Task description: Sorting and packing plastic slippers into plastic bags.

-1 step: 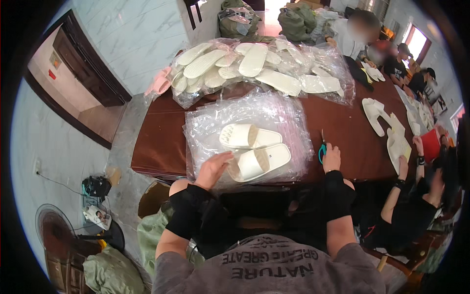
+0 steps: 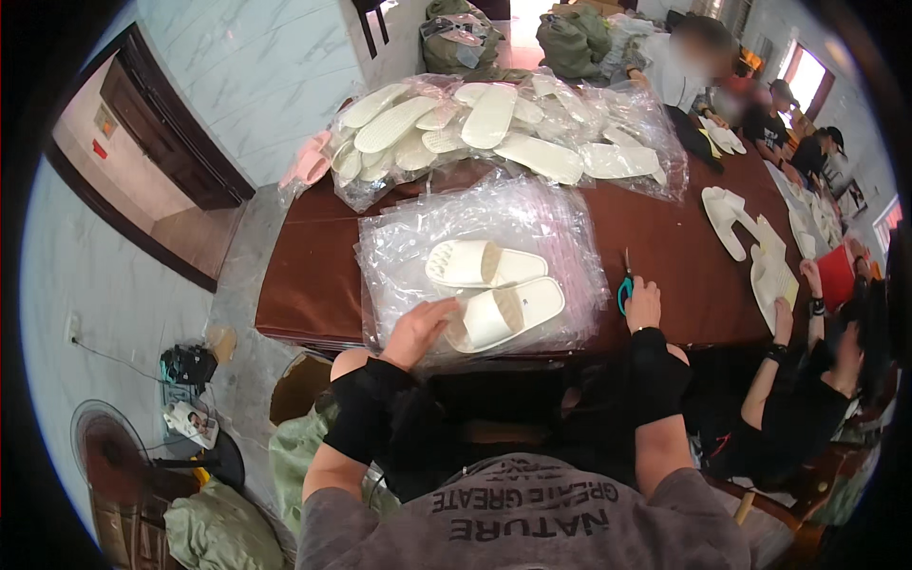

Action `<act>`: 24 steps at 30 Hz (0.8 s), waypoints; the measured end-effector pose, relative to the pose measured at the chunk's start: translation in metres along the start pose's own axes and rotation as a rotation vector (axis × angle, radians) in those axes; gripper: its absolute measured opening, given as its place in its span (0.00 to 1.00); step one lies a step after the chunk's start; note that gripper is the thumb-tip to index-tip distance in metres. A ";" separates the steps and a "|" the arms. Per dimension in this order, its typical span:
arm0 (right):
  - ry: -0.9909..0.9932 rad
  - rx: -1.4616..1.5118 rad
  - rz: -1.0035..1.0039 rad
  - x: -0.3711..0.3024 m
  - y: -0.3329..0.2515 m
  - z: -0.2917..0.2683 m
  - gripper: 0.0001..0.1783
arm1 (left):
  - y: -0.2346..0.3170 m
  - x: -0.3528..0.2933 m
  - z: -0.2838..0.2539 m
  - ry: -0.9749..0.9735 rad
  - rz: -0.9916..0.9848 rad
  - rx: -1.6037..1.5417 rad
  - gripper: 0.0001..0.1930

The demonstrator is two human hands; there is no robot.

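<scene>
A pair of cream slide slippers lies on a stack of clear plastic bags (image 2: 389,247) at the table's front. The near slipper (image 2: 513,313) sits slightly askew, its toe end to the left; the far slipper (image 2: 465,263) is just beyond it. My left hand (image 2: 418,332) is at the near slipper's left end, fingers stretched toward it; whether they touch is hard to tell. To the right of the bags, my right hand (image 2: 645,306) rests on the brown tabletop with its fingers out, beside teal-handled scissors (image 2: 625,294). Neither hand grips anything.
Several bagged cream slippers (image 2: 494,119) are heaped across the back of the table (image 2: 304,256), with pink slippers (image 2: 307,161) at their left. Loose cream slippers (image 2: 727,223) lie at the right, near a co-worker's hands (image 2: 782,318). A fan (image 2: 109,446) stands on the left.
My left hand's fingers have shifted very slightly by the near slipper. The slippers, scissors and right hand stay where they were.
</scene>
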State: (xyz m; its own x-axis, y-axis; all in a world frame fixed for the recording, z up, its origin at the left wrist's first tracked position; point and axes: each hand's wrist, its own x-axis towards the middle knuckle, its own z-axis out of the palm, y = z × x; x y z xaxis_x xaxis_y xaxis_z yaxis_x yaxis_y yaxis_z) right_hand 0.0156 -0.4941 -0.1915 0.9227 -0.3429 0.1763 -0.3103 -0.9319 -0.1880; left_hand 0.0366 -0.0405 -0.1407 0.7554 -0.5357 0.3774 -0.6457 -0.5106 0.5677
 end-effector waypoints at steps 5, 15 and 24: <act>0.007 0.088 0.041 -0.002 -0.004 0.000 0.26 | -0.008 0.000 0.012 0.000 0.027 0.168 0.15; -0.181 1.815 0.316 -0.018 -0.037 -0.031 0.22 | -0.027 0.002 -0.023 0.002 -0.203 -0.159 0.09; -1.223 1.647 -0.091 -0.093 -0.176 -0.072 0.36 | -0.038 -0.001 -0.035 -0.044 -0.167 -0.287 0.06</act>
State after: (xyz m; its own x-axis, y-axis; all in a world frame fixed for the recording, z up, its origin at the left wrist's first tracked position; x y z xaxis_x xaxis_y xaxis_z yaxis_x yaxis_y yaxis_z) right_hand -0.0322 -0.3071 -0.1056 0.7787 0.5812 -0.2362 -0.4550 0.2642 -0.8504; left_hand 0.0641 0.0026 -0.1370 0.8384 -0.4927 0.2332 -0.4509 -0.3866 0.8045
